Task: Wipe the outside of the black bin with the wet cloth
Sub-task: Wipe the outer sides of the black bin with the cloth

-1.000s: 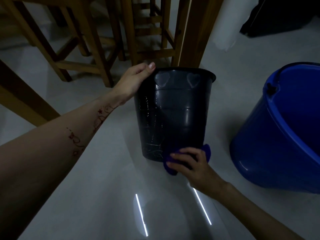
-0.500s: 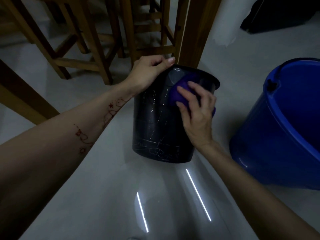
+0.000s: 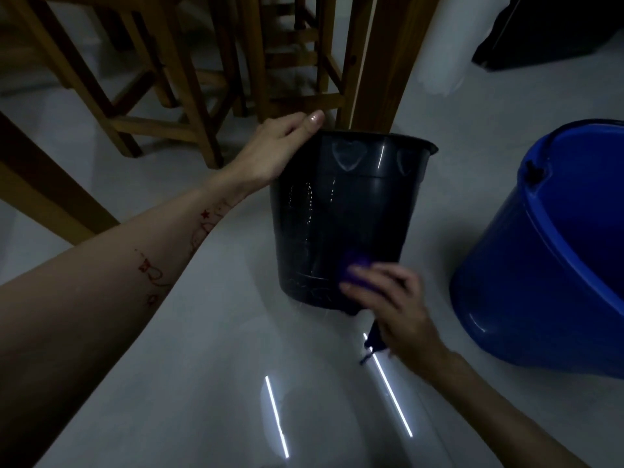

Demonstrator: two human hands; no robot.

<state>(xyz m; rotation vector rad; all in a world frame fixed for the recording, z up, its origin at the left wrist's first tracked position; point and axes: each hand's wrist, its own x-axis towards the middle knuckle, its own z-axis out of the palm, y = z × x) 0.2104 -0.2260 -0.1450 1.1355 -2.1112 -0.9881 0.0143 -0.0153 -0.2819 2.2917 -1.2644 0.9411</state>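
Note:
The black bin [image 3: 341, 214] stands on the pale floor in the middle of the view, tilted slightly, with heart shapes below its rim and wet streaks on its side. My left hand [image 3: 273, 153] grips the bin's rim at its left edge. My right hand [image 3: 391, 309] presses the purple wet cloth [image 3: 354, 271] against the bin's lower front wall near the base. Most of the cloth is hidden under my fingers, and the hand is blurred.
A large blue bucket [image 3: 547, 251] stands close on the right. Wooden table and chair legs [image 3: 381, 62] crowd the space right behind the bin. A dark object [image 3: 540, 32] lies at the top right. Glossy floor [image 3: 202, 383] lies in front.
My right hand with the cloth went from the bin's base up to its rim, then slid back down to the lower wall. My left hand kept hold of the rim.

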